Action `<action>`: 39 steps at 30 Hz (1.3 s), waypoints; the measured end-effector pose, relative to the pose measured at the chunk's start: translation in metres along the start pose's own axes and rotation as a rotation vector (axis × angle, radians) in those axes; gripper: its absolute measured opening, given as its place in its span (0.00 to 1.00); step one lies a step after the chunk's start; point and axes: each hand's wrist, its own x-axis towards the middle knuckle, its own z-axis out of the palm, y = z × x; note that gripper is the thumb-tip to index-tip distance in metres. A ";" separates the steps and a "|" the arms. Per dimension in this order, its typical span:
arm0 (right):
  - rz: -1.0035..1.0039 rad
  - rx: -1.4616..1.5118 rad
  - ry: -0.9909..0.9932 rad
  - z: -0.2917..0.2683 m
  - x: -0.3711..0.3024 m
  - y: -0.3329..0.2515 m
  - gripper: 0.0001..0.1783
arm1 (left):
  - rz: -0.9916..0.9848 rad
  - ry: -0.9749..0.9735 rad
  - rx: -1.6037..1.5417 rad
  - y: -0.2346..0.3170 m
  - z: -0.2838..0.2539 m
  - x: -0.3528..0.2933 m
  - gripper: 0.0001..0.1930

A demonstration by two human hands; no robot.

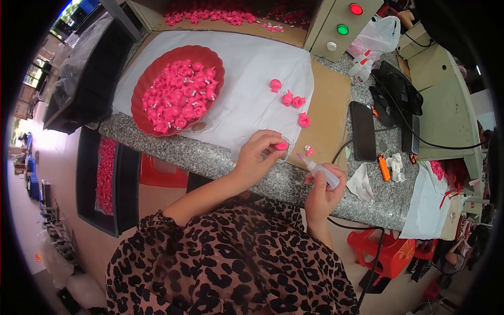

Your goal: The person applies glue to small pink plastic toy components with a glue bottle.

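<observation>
Right hand (pixel 324 197) clamped on translucent plastic squeeze bottle (pixel 331 179), left hand (pixel 257 156) pinching round pink plastic piece (pixel 281 146): oversqueezing, you may drip near tabletop (pixel 378 207) front edge.

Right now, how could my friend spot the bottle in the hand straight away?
Find the speckled grey worktop, then the person's right hand at its front edge. That hand holds the bottle: small, cloudy white, with a thin purplish nozzle, unlike the red-tipped white bottle farther back.
</observation>
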 end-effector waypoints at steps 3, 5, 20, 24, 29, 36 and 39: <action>-0.107 -0.185 -0.099 -0.002 -0.005 0.004 0.09 | -0.027 -0.013 0.019 0.000 -0.001 -0.001 0.10; -0.131 -0.209 -0.109 -0.001 -0.005 0.005 0.09 | -0.017 -0.021 0.050 -0.002 -0.001 -0.002 0.09; -0.169 -0.318 -0.154 -0.003 -0.006 0.008 0.10 | 0.033 0.001 0.090 -0.003 0.001 -0.002 0.10; -0.146 -0.305 -0.130 -0.003 -0.006 0.008 0.12 | 0.033 0.003 0.084 -0.004 0.002 -0.002 0.10; -0.132 -0.302 -0.143 -0.003 -0.007 0.008 0.12 | 0.032 0.007 0.087 -0.004 0.001 -0.002 0.10; -0.124 -0.289 -0.136 -0.006 -0.006 0.011 0.12 | -0.004 0.013 0.056 -0.004 0.001 -0.002 0.10; -0.122 -0.263 -0.142 -0.003 -0.007 0.010 0.12 | 0.031 0.004 0.081 -0.004 0.001 -0.002 0.10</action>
